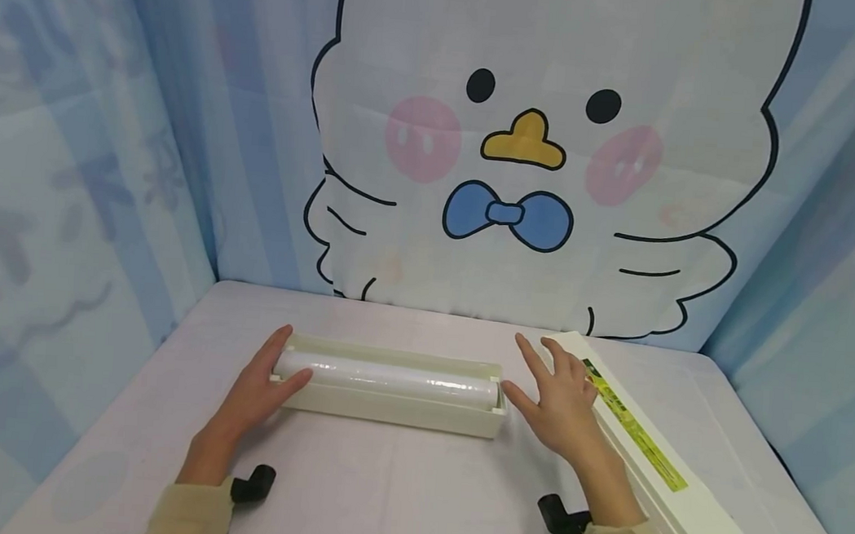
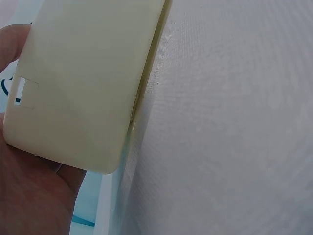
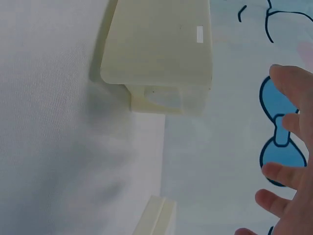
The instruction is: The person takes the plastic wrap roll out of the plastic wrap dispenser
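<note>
A softly creased blue and white cloth backdrop fills the top of the head view, its printed round bird at one o'clock, the head cut off by the upper edge. Below, a pale, finely woven cloth covers the table. On it at six o'clock lies the box, a long, smooth, off-white trough with rounded corners. The flat, narrow lid lies apart at four o'clock, slanting from eleven to five, its far part partly hidden behind a hand. Inside the box, a glossy white roll catches bright glints, its left end partly covered. The left hand, at eight o'clock, spans the box's left end, thumb and forefinger straight and spread wide, the thumb over the roll; its other fingers are mostly hidden. The right hand, at four o'clock, is fanned wide, holding nothing, just beside the box's right end. Beige sleeves run off the lower edge. The lid's yellow-green label bears print too small to read. Black wrist fittings jut inward. At nine o'clock in the left wrist view, a small slot pierces the box wall
</note>
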Tool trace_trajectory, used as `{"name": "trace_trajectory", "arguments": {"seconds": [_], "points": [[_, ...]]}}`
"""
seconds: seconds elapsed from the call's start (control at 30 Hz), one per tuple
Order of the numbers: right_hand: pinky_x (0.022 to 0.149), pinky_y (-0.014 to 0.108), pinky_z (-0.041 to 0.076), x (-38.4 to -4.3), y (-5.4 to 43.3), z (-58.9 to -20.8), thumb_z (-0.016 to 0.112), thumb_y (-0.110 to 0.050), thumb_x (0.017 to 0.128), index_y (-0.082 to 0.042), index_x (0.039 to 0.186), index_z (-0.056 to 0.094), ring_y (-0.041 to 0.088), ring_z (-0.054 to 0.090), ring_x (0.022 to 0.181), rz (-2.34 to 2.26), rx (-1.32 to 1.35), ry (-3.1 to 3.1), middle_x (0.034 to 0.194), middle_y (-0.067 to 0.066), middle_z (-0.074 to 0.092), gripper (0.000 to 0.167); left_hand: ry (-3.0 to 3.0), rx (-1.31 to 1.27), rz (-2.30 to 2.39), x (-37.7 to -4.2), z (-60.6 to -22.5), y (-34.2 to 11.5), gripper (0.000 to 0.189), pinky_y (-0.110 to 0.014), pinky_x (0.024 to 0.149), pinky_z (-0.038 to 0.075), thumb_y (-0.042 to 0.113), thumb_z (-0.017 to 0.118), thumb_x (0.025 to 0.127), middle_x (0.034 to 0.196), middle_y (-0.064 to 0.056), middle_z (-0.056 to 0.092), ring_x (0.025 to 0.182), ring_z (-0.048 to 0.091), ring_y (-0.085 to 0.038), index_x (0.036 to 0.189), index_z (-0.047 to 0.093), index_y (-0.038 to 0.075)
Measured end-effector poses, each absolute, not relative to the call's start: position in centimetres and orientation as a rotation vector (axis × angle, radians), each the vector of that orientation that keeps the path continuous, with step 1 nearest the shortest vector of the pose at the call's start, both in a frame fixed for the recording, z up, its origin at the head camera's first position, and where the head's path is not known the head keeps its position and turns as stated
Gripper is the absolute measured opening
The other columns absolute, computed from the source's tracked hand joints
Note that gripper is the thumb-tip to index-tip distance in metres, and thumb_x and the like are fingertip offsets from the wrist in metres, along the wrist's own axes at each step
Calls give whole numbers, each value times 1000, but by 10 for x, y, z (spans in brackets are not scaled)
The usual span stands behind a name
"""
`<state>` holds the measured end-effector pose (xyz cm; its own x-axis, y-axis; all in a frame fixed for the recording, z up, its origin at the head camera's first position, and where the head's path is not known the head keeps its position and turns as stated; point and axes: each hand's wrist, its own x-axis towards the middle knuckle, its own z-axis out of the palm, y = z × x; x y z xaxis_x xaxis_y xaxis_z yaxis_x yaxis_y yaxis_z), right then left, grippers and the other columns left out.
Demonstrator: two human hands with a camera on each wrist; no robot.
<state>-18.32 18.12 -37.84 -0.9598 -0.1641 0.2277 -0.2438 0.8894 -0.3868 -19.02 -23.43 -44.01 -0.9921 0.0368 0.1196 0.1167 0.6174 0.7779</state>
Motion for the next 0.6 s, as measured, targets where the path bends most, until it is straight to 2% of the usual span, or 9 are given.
{"name": "trace_trajectory", "arguments": {"seconds": [0.2,0.6], "points": [[101,75,20,-185,174,-379,65,-40,98,-22,160,32,48,17,143,639,390,-2853,158,22,24,72,-2752,-125,-1326,-190,-440,-235,86,-64,117,13,37,65,98,164,-26,13,149,13,-46,160,18,0],[100,73,21,-187,159,-381,65,-41,98,-22,159,33,49,17,143,653,473,-2868,159,20,25,72,-2724,-136,-1343,-194,-445,-237,86,-64,117,13,37,65,98,164,-25,14,149,14,-46,160,18,0]]}}
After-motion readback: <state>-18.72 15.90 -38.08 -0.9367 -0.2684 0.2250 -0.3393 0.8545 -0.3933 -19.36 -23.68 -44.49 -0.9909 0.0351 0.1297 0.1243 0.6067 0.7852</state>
